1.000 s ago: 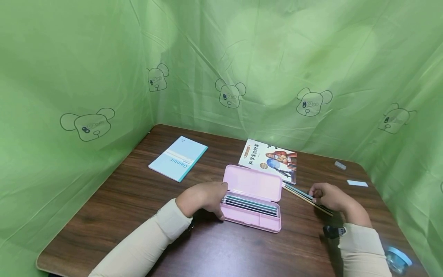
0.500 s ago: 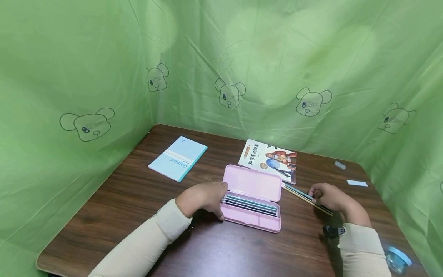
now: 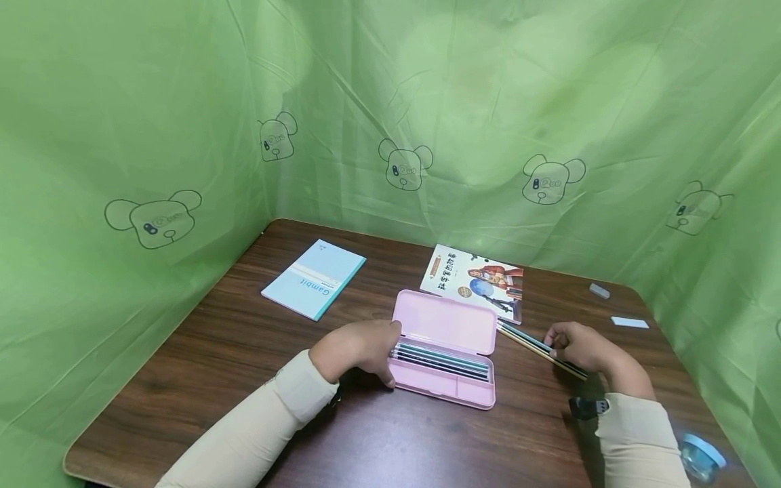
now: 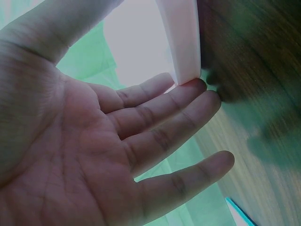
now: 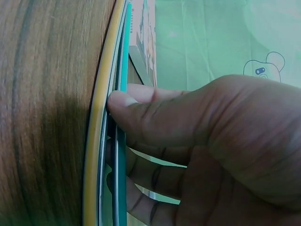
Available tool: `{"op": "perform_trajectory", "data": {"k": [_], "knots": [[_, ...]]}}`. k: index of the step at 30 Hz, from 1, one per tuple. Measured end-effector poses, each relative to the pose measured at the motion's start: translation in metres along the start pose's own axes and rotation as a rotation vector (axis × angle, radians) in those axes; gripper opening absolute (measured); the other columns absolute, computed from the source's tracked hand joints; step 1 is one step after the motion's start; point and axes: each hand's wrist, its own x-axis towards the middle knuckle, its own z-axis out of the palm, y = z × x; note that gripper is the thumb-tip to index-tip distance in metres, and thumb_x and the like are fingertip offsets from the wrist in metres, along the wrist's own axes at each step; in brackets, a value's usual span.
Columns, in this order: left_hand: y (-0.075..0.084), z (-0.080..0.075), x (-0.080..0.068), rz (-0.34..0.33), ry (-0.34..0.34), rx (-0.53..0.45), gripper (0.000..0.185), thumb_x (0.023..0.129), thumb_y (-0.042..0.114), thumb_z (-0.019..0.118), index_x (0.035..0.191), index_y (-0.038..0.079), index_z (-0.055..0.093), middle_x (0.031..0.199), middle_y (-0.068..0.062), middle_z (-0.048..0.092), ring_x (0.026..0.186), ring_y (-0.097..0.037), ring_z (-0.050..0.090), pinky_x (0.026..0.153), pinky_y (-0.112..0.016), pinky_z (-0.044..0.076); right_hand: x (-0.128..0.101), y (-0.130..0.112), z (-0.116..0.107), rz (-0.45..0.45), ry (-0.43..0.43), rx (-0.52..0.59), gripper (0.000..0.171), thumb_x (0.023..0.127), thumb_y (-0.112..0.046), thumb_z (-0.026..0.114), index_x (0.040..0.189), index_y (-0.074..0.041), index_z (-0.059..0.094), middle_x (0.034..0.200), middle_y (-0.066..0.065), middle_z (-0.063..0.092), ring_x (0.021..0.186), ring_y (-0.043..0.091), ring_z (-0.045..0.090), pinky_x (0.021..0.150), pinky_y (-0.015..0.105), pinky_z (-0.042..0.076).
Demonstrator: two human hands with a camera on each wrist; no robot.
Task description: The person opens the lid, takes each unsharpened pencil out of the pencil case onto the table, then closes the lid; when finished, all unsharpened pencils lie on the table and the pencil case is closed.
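Fingers of my right hand (image 3: 582,349) pinch the loose pencils (image 3: 527,342), thumb on one side and fingertips behind; a yellow pencil (image 5: 94,141) and a teal pencil (image 5: 121,188) show among them. My left hand (image 3: 360,347) keeps its fingers long and fairly straight, their tips touching the left end of the pink pencil case (image 3: 427,386). Compared with a second ago, I see next to no difference: both hands stay where they were, and neither case nor pencils have shifted. The loose pencils lie aslant to the right of the case, one end just beside its lid (image 3: 448,322), which is swung back toward the picture book (image 3: 478,274). Inside the case, a row of pencils (image 3: 439,361) fills the long rear slot; a divider splits the front part in two. Near the right table edge stands a clear jar (image 3: 698,468) with a blue lid (image 3: 704,449); I cannot tell its contents.
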Motion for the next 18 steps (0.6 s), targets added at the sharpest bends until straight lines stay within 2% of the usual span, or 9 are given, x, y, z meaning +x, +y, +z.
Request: {"op": "perform_trajectory", "data": {"k": [12, 18], "knots": [[0.000, 0.000, 0.001, 0.000, -0.001, 0.007, 0.074, 0.076, 0.041, 0.106, 0.124, 0.002, 0.064, 0.107, -0.003, 0.072, 0.094, -0.015, 0.065, 0.099, -0.037, 0.060, -0.001, 0.000, -0.002, -0.009, 0.025, -0.007, 0.012, 0.096, 0.002, 0.076, 0.105, -0.003, 0.070, 0.095, 0.011, 0.073, 0.088, 0.022, 0.063, 0.078, 0.040, 0.050], [0.000, 0.000, 0.001, -0.002, -0.001, 0.005, 0.075, 0.076, 0.041, 0.106, 0.125, 0.002, 0.064, 0.108, -0.004, 0.072, 0.094, -0.015, 0.065, 0.099, -0.037, 0.060, -0.009, -0.023, -0.012, -0.048, 0.058, -0.068, 0.011, 0.098, -0.003, 0.077, 0.106, -0.005, 0.071, 0.097, 0.006, 0.075, 0.094, 0.023, 0.068, 0.082, 0.044, 0.054]]}}
